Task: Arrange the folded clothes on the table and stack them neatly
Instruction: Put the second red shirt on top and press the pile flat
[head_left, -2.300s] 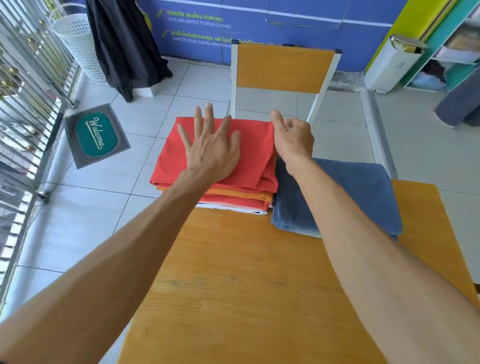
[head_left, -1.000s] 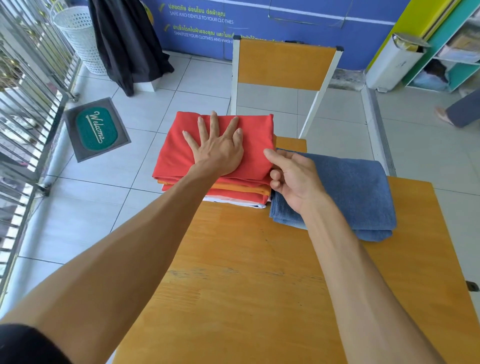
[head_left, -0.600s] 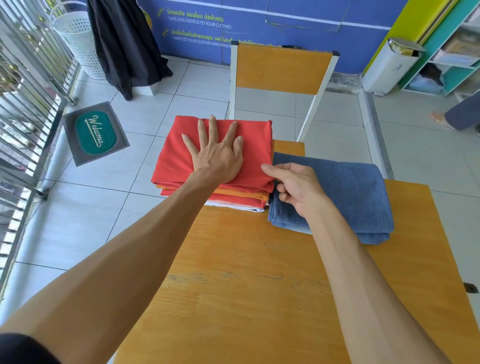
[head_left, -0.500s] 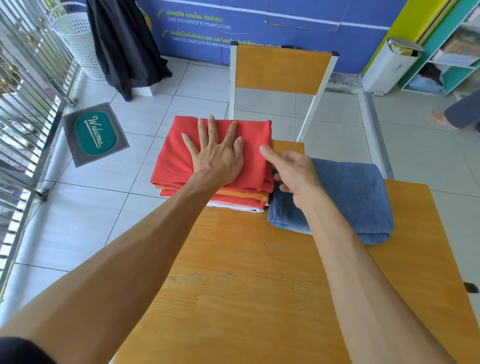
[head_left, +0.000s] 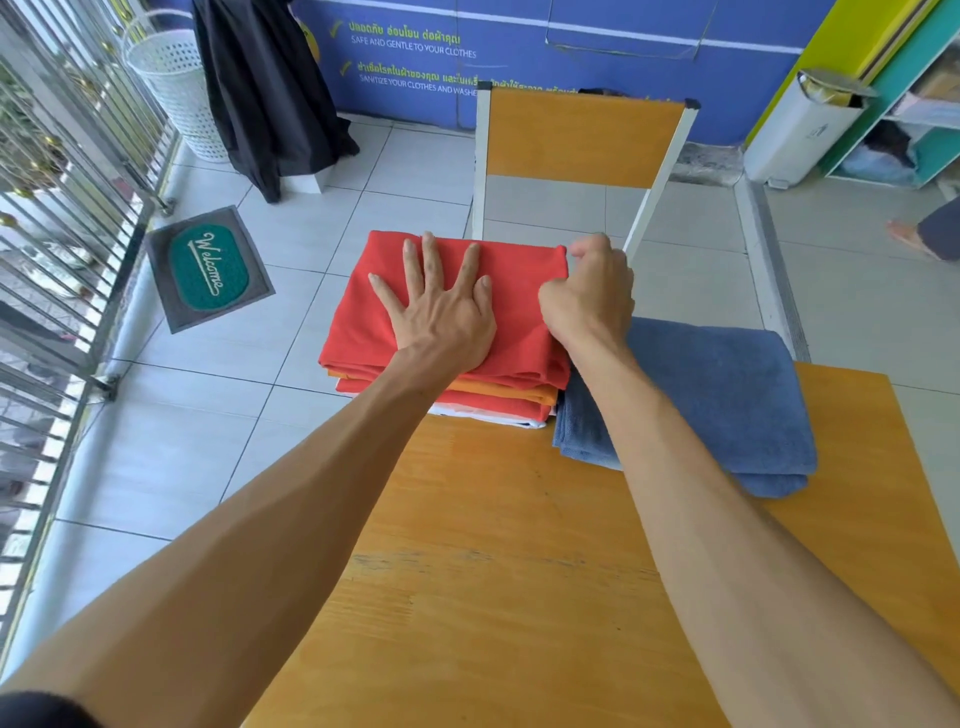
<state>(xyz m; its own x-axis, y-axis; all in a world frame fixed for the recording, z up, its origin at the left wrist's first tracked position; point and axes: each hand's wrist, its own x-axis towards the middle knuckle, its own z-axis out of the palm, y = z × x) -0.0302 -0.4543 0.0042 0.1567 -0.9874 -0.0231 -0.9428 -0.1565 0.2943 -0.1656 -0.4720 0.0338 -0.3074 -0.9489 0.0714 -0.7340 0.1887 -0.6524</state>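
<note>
Surface: wooden table (head_left: 519, 597), tiled floor, chair (head_left: 584, 137) behind.
Left hand (head_left: 441, 317): fingers spread flat on red stack (head_left: 358, 332).
Right hand (head_left: 589, 299): pinching stack's right edge, beside blue towel (head_left: 727, 395).

Bright daylight fills the room, coming in from the left through the metal gate (head_left: 57, 218), beyond which the outdoors is washed out nearly to white. The pale floor tiles (head_left: 218, 431) carry a soft sheen but no hard glare. Shadows are faint and diffuse; only a thin dark edge sits under the folded stack (head_left: 447, 332) on the table (head_left: 498, 597). The wide lens bends straight lines toward the edges, so the gate bars fan outward and the chair back (head_left: 584, 137) splays. Focus holds well across the middle, while the forearms nearest the camera look slightly soft and the picture shows mild compression smearing.
</note>
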